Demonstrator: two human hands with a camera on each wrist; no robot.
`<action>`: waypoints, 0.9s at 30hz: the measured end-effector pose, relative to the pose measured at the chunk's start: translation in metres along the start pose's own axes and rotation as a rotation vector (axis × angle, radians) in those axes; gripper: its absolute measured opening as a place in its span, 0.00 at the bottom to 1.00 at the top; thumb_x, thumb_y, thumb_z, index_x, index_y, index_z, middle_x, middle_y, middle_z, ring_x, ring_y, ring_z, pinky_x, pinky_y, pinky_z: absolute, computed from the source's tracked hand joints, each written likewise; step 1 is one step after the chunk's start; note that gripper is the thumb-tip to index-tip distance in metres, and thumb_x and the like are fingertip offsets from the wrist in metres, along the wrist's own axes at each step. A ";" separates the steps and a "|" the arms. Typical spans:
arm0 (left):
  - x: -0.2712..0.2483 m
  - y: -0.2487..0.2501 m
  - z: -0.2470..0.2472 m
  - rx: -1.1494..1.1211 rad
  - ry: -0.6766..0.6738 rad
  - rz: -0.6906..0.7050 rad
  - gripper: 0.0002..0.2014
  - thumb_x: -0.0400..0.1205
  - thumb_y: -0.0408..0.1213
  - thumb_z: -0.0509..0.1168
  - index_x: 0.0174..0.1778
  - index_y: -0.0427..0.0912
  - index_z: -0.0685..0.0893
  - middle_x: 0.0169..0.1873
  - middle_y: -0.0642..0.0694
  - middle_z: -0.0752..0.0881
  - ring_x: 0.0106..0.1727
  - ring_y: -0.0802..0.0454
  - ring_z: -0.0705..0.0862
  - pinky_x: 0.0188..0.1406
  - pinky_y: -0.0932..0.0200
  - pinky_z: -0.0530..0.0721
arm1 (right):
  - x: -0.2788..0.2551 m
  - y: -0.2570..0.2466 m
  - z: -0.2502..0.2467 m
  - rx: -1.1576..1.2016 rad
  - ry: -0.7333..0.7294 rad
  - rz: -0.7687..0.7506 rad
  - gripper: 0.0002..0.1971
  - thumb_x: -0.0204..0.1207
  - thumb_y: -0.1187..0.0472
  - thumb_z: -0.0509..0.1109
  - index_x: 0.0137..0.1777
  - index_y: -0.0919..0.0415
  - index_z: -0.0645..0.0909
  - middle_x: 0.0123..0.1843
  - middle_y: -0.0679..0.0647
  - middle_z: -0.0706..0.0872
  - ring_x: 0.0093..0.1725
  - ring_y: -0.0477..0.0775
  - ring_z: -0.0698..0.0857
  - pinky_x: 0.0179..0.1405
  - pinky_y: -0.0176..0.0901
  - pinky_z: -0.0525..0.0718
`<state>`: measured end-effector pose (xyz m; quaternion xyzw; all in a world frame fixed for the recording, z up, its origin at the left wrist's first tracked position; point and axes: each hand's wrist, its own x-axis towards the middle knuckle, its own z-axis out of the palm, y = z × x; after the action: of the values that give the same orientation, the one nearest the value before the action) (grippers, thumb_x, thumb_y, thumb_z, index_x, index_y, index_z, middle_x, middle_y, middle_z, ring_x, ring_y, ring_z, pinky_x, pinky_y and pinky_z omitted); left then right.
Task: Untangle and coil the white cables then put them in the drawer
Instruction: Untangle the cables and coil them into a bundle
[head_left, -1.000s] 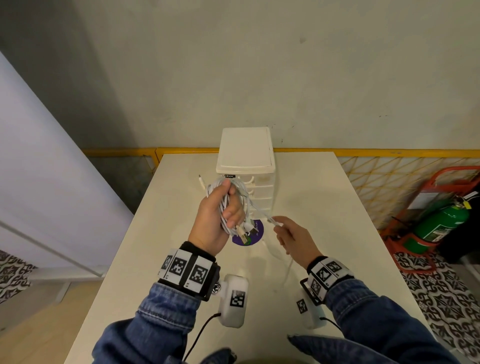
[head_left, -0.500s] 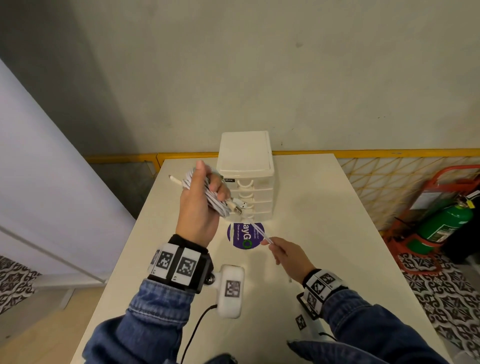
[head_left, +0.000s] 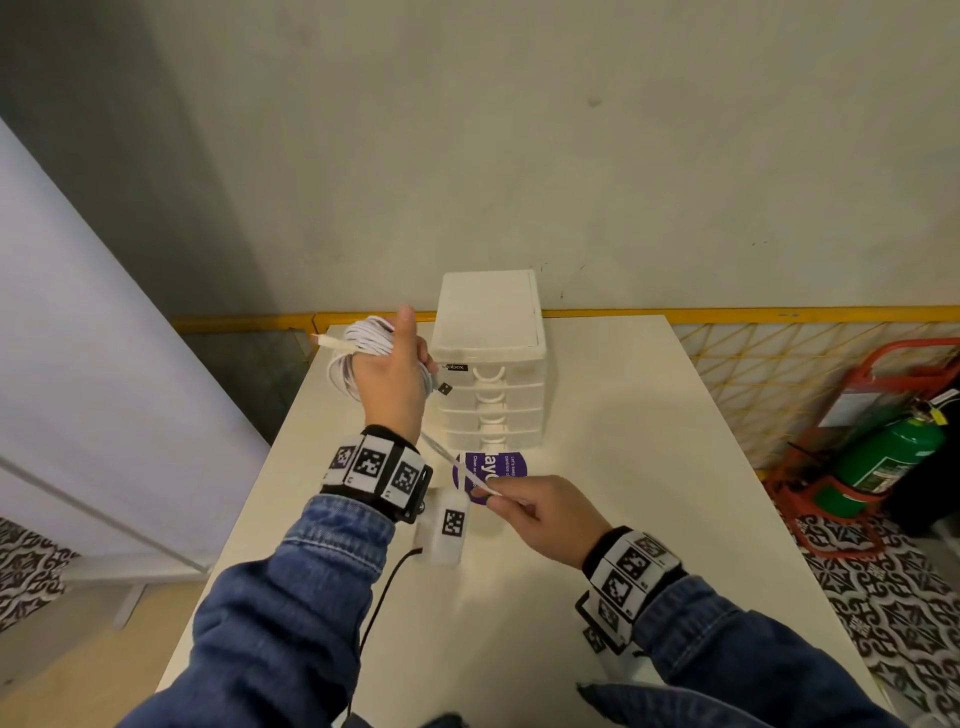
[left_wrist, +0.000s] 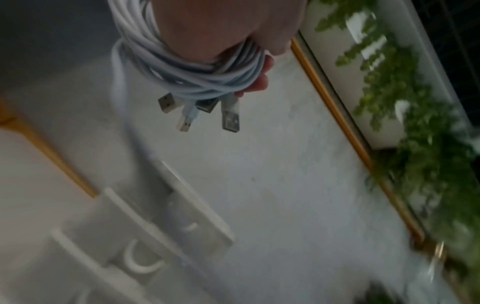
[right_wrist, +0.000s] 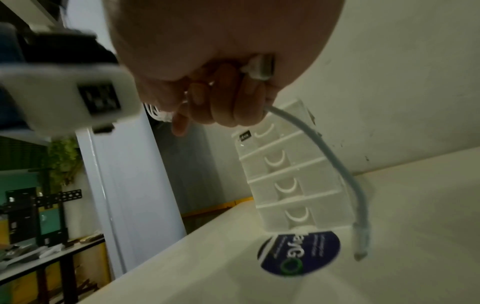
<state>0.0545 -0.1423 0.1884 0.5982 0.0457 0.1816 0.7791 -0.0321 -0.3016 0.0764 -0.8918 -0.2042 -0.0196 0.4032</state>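
Observation:
My left hand (head_left: 390, 371) is raised left of the drawer unit (head_left: 488, 358) and grips a bundle of coiled white cables (head_left: 363, 338). The left wrist view shows the cable bundle (left_wrist: 187, 70) wound round the fingers, with several USB plugs (left_wrist: 230, 121) hanging below. One white cable strand (head_left: 447, 457) runs taut from the bundle down to my right hand (head_left: 535, 512), which pinches it above the table. In the right wrist view the curled fingers (right_wrist: 228, 102) hold that cable (right_wrist: 337, 162), whose free end hangs down. All drawers of the unit (right_wrist: 288, 179) are closed.
The cream table (head_left: 597, 519) carries a round purple sticker (head_left: 493, 470) in front of the drawer unit. A green fire extinguisher (head_left: 878, 462) on a red stand sits on the floor at the right. A yellow railing (head_left: 727, 314) runs behind the table; a pale panel (head_left: 78, 338) stands left.
My left hand has lifted the coiled bundle up and to the left, away from the sticker. The right hand has drawn back toward me, pulling the strand taut.

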 end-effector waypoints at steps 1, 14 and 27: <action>-0.001 -0.003 -0.001 0.092 -0.051 0.047 0.16 0.82 0.43 0.65 0.27 0.45 0.76 0.17 0.53 0.77 0.18 0.56 0.75 0.19 0.63 0.77 | 0.001 -0.004 -0.004 -0.019 0.028 -0.039 0.20 0.76 0.43 0.55 0.59 0.47 0.83 0.42 0.36 0.89 0.43 0.35 0.84 0.44 0.31 0.80; -0.046 -0.042 -0.014 0.393 -1.086 -0.407 0.39 0.74 0.71 0.36 0.31 0.40 0.78 0.11 0.48 0.70 0.10 0.53 0.67 0.14 0.67 0.67 | 0.022 -0.018 -0.062 -0.035 0.356 -0.103 0.03 0.75 0.50 0.66 0.46 0.46 0.79 0.42 0.37 0.83 0.38 0.33 0.79 0.40 0.28 0.76; -0.071 -0.020 -0.004 -0.011 -1.267 -0.541 0.17 0.80 0.37 0.61 0.24 0.45 0.79 0.10 0.52 0.69 0.09 0.57 0.64 0.14 0.66 0.60 | 0.021 -0.025 -0.057 0.704 0.061 0.156 0.25 0.80 0.48 0.51 0.59 0.66 0.82 0.60 0.58 0.87 0.60 0.48 0.84 0.59 0.31 0.79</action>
<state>-0.0083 -0.1675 0.1577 0.5525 -0.2718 -0.4038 0.6767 -0.0147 -0.3215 0.1368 -0.7104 -0.1177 0.0563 0.6916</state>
